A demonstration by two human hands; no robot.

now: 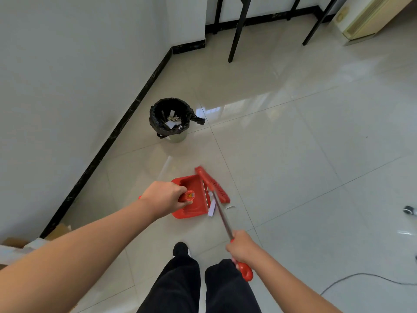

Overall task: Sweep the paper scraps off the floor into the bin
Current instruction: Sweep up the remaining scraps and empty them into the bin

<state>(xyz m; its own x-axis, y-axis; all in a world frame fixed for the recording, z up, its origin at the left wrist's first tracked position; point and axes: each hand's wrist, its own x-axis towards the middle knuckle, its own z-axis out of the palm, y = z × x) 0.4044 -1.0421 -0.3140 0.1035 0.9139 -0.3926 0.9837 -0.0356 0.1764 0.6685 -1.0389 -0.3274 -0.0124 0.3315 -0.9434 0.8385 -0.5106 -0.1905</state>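
Observation:
A red dustpan (191, 208) sits on the tiled floor in front of my feet. My left hand (163, 198) grips the top of its upright handle. My right hand (242, 247) grips the red broom's metal handle (222, 214) near its red end grip. The red broom head (212, 185) lies against the dustpan's open right edge. White paper scraps (212, 210) lie at that edge, partly on the pan lip. The bin (171, 119), lined with a black bag, stands beyond the dustpan near the wall and holds several paper scraps.
A white wall with a black skirting board (108, 143) runs along the left. Black table legs (237, 30) stand at the back. A cable (361, 276) lies on the floor at right. Cardboard (15, 242) sits at the lower left.

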